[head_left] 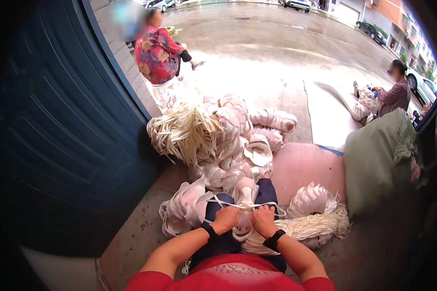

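Note:
Between my knees rests a pale pink and white shoe upper (pixel 245 190), its toe pointing away from me. A white shoelace (pixel 247 206) stretches across it. My left hand (pixel 226 218) is closed on the lace at the upper's left side. On the other side, my right hand (pixel 264 221) also grips the lace, with a loose end trailing past my right knee. Nested shoe uppers (pixel 183 207) lie beside my left leg. By my right leg are another nested stack of uppers (pixel 310 200) and a long bundle of cream laces (pixel 313 226).
Ahead is a heap of stacked uppers (pixel 233 119), topped at left by a cream lace bundle (pixel 187 128). A dark blue door (pixel 68 131) stands left, a green sack (pixel 378 162) right. Two people sit outside: one in a floral top (pixel 156 54), another in stripes (pixel 395 97).

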A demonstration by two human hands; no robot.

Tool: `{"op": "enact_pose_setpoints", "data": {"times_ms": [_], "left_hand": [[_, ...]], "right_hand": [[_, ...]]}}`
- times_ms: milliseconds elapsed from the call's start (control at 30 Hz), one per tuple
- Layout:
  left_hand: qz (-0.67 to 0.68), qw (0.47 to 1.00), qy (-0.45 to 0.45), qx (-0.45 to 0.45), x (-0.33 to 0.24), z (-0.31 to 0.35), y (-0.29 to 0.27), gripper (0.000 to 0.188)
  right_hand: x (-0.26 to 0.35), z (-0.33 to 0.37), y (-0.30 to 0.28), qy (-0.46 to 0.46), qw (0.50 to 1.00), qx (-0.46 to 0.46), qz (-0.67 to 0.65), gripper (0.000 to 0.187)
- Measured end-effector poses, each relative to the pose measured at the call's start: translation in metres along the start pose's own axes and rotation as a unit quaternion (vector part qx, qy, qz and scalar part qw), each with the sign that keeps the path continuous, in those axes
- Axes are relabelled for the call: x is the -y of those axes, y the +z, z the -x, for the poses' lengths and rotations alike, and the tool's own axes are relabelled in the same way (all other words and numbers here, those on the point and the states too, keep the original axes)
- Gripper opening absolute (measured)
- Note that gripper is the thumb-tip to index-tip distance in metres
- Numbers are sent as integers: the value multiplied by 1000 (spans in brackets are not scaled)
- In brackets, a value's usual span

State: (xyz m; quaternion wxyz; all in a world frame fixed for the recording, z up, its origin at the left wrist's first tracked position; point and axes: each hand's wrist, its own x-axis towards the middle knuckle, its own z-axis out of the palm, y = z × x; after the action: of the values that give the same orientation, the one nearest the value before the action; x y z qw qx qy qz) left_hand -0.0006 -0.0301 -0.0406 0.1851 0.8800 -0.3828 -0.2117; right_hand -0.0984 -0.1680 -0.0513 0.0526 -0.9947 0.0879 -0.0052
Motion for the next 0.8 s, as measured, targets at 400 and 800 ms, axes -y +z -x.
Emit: {"op": "enact_pose_setpoints", "data": {"times_ms": [400, 800], "left_hand": [[-237, 950, 197, -36, -9, -8, 10, 10], [198, 935, 268, -124, -24, -33, -12, 10]], "right_hand": [[-9, 2, 17, 45, 993, -13, -109, 15], [-5, -5, 10, -37, 997, -17, -61, 9]]}}
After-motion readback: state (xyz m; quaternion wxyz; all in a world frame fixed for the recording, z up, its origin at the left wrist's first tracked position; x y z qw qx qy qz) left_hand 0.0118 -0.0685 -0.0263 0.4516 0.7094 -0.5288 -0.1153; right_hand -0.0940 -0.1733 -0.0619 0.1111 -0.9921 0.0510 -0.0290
